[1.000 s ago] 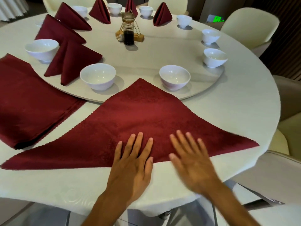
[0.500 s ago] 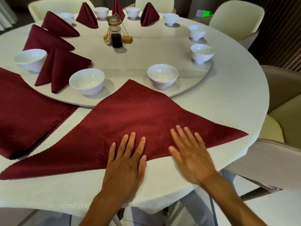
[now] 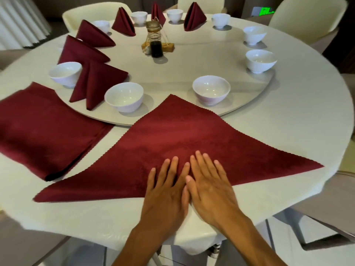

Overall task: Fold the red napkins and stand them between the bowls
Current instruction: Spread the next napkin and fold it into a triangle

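Left hand (image 3: 166, 191) and right hand (image 3: 209, 186) lie flat, fingers straight, side by side on the triangle napkin (image 3: 178, 143)

The right hand has slid in from apart to touch the left at the fold's middle; the napkin lies on the table (image 3: 288, 120), its tip on the turntable (image 3: 201, 54) between two near bowls (image 3: 124, 96); next fold seems due

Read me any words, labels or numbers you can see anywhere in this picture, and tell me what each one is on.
Green lit sign behind the far chairs: too blurred to read.
Sauce bottle on the turntable: no readable label.
Nothing else carries text.
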`<move>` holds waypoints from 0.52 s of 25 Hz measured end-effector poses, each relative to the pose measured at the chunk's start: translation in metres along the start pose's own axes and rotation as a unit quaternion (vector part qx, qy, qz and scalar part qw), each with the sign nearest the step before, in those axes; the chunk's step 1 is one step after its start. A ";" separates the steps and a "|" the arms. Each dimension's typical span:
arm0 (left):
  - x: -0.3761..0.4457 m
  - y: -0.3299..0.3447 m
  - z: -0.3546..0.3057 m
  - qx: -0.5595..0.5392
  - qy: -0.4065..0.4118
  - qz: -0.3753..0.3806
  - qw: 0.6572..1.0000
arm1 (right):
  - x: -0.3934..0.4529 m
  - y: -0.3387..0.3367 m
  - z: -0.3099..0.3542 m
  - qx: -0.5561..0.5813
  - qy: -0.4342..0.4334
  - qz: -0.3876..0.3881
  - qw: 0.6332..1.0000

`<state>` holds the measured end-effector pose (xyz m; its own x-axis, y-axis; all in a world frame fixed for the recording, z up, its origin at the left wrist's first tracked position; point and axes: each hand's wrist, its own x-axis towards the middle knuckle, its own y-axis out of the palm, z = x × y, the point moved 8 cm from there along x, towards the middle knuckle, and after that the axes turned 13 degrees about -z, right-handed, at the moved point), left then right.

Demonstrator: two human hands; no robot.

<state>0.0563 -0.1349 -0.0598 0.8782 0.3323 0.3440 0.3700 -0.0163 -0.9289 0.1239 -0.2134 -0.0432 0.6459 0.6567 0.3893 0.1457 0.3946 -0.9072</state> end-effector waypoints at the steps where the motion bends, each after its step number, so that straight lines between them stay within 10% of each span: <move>1: 0.002 -0.001 0.001 -0.001 -0.005 0.004 1.000 | -0.002 0.004 0.001 -0.008 -0.001 0.002 1.000; 5: -0.007 -0.010 0.019 -0.062 -0.007 0.036 0.997 | -0.005 0.010 -0.009 -0.040 -0.002 -0.005 0.999; 13: -0.124 -0.084 0.256 0.025 -0.212 0.055 0.975 | -0.004 0.012 -0.006 -0.027 -0.008 0.003 1.000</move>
<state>-0.1610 0.0663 -0.0595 0.7038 0.6912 0.1642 0.2561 -0.0313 -0.9661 0.1280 -0.2153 -0.0560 0.6353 0.6694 0.3851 0.1811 0.3556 -0.9169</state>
